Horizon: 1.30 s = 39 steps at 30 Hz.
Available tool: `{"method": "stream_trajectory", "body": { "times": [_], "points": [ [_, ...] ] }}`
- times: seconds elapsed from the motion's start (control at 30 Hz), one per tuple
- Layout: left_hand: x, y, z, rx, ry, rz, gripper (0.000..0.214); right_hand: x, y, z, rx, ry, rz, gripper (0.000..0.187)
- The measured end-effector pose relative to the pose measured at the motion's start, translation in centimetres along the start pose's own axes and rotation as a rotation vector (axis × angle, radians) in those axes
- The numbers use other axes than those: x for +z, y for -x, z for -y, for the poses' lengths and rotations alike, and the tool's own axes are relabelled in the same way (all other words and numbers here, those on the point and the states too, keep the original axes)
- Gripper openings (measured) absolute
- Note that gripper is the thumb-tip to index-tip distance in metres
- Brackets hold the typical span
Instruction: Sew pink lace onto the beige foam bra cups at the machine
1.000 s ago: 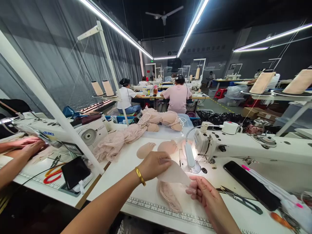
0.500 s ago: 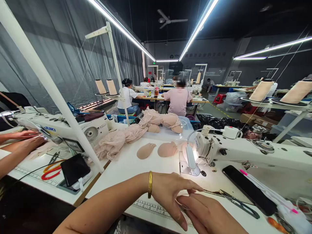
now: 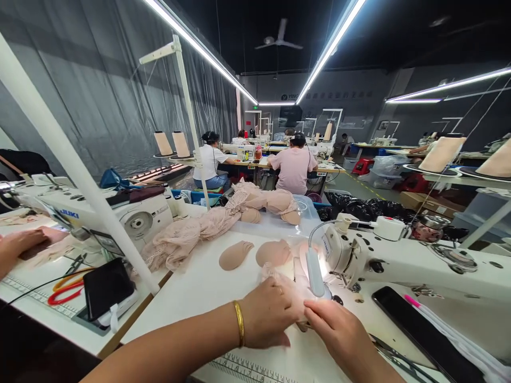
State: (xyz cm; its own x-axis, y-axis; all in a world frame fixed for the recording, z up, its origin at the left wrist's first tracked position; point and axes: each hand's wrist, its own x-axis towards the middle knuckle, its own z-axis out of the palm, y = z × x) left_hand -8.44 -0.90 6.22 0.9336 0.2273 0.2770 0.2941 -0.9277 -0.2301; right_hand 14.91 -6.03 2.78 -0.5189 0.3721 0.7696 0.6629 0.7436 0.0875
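My left hand [image 3: 268, 309], with a gold bangle at the wrist, is closed on a sheer pale pink fabric [image 3: 284, 277] just left of the sewing machine's lit needle area. My right hand [image 3: 339, 325] pinches the same fabric's near edge between thumb and fingers, below the small lamp [image 3: 315, 271]. The two hands are close together but apart. Beyond them a beige bra cup [image 3: 235, 255] lies on the white table [image 3: 191, 298], and a second bra cup [image 3: 273, 252] lies beside it, partly behind the fabric. The needle is hidden behind the lamp.
The sewing machine [image 3: 415, 260] fills the right side. Before it lie a black phone [image 3: 423, 324] and dark thread snips [image 3: 399, 356]. A lace heap [image 3: 191, 234] runs back to a clear plastic tray [image 3: 309, 210]. At left, a co-worker's hand [image 3: 27, 242] works beside another machine [image 3: 131, 215].
My hands have moved up and away from the table's front edge, toward the machine. The sheer fabric now shows spread between them. My left fingers, outstretched before, are now curled on it.
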Motion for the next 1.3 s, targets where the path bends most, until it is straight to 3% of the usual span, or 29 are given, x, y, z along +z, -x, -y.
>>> {"method": "stream_trajectory", "body": {
  "times": [0.07, 0.2, 0.4, 0.6, 0.8, 0.9, 1.03, 1.3],
  "points": [
    [1.2, -1.0, -0.2, 0.046, 0.077, 0.079, 0.025, 0.3, 0.8, -1.2, 0.006, -0.061, 0.102, 0.033],
    [3.5, -3.2, 0.1, 0.023, 0.064, 0.111, 0.012, 0.6, 2.7, -3.4, 0.043, -0.162, 0.236, 0.032],
    [6.8, -3.5, 0.2, -0.019, 0.065, -0.032, 0.017, 0.5, 5.8, -4.8, 0.127, -0.109, 0.242, 0.039],
    [6.6, -3.3, -0.1, -0.064, 0.087, -0.074, 0.016, -0.8, 5.7, -5.4, 0.126, -0.154, 0.404, 0.043],
    [7.1, -3.8, -0.4, -0.083, 0.033, -0.102, 0.009, -0.7, 6.2, -6.2, 0.165, -0.174, 0.516, 0.041],
    [7.5, -3.9, -0.5, -0.079, 0.021, -0.148, 0.008, -0.7, 6.3, -6.3, 0.187, -0.18, 0.505, 0.037],
    [7.3, -4.2, -0.8, -0.092, 0.064, -0.176, 0.021, -0.8, 5.9, -6.0, 0.205, -0.187, 0.453, 0.033],
    [7.1, -4.3, -0.6, -0.101, 0.12, -0.074, 0.025, -0.5, 5.1, -5.7, 0.196, -0.158, 0.394, 0.029]
  ]
}}
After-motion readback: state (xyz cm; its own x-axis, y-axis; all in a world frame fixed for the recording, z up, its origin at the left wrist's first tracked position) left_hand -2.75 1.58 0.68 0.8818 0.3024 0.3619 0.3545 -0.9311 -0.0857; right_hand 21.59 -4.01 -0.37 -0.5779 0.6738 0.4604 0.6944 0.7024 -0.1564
